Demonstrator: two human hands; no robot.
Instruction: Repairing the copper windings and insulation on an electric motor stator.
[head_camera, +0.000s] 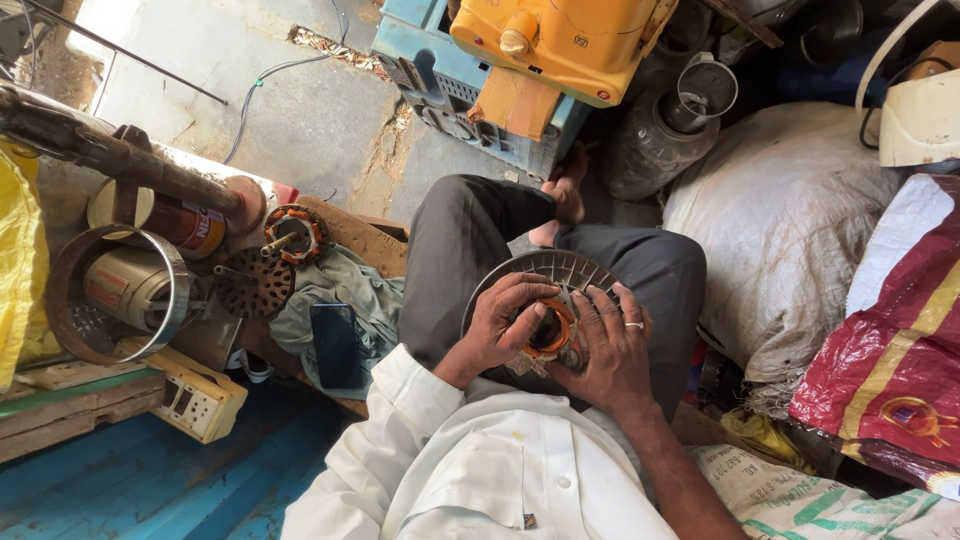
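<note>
A round grey metal motor housing (548, 268) with ribbed rim rests on my lap, on grey trousers. Inside it sits an orange-and-copper wound coil (551, 331). My left hand (497, 325) grips the housing's left side, thumb pressed on the coil. My right hand (612, 348), with a ring on one finger, covers the right side, fingers curled over the coil's edge. Both hands touch the same part, close together. My white shirt fills the bottom of the view.
A dark phone (337, 345) lies on a grey-green cloth (345, 285) to my left. Beyond are a second wound coil (295, 232), a perforated disc (255, 283), a metal ring (110, 300) and a cream switch box (195, 400). A white sack (790, 220) and red bag (890, 370) crowd the right.
</note>
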